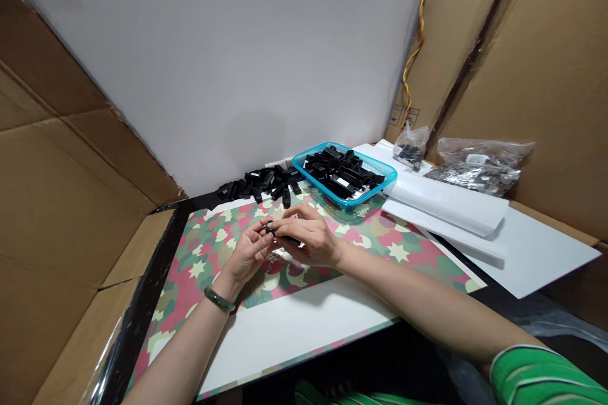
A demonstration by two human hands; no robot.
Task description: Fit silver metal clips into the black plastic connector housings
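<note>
My left hand (pixel 244 250) and my right hand (pixel 306 237) meet above a camouflage-patterned mat (pixel 209 253). Between their fingers they both pinch a small black plastic connector housing (pixel 280 236). A shiny, metallic-looking item (pixel 280 257) lies on the mat under my hands, partly hidden by them. Beyond my fingertips, a loose heap of similar black connector housings (pixel 266 182) lies along the mat's far edge. Next to it stands a turquoise plastic tray (pixel 344 176) filled with more of them.
A white sheet (pixel 294 335) lies on the mat's near part. To the right are white foam sheets (pixel 441 199) and plastic bags of black parts (pixel 410 149) and metal parts (pixel 477 171). Cardboard walls (pixel 61 234) flank the bench, with a yellow-and-black wire (pixel 418 50) at the upper right.
</note>
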